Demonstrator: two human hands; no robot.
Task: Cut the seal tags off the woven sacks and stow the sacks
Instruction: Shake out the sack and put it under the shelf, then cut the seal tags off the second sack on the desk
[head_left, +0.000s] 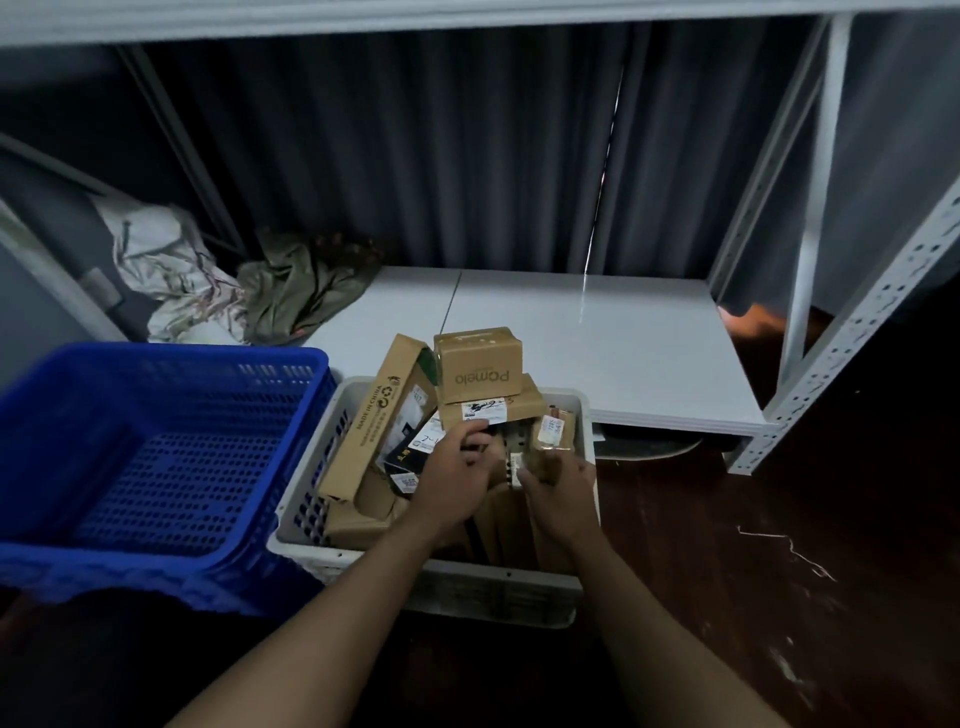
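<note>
Crumpled white woven sacks (166, 265) and an olive-green one (296, 291) lie at the back left of the low white shelf (623, 353). Both of my hands are far from them, inside a white crate (447, 582) packed with cardboard parcels. My left hand (457, 473) reaches in with its fingers curled round the edge of a parcel under the "Pomelo" box (480, 364). My right hand (561, 493) pinches the top of an upright brown parcel (514, 467). No seal tag or cutting tool is visible.
A blue perforated basket (156, 457) stands to the left, touching the white crate. A long carton (379, 415) leans in the crate. White slotted shelf posts (852, 332) rise at the right. Dark curtain hangs behind; dark wooden floor (779, 571) lies to the right.
</note>
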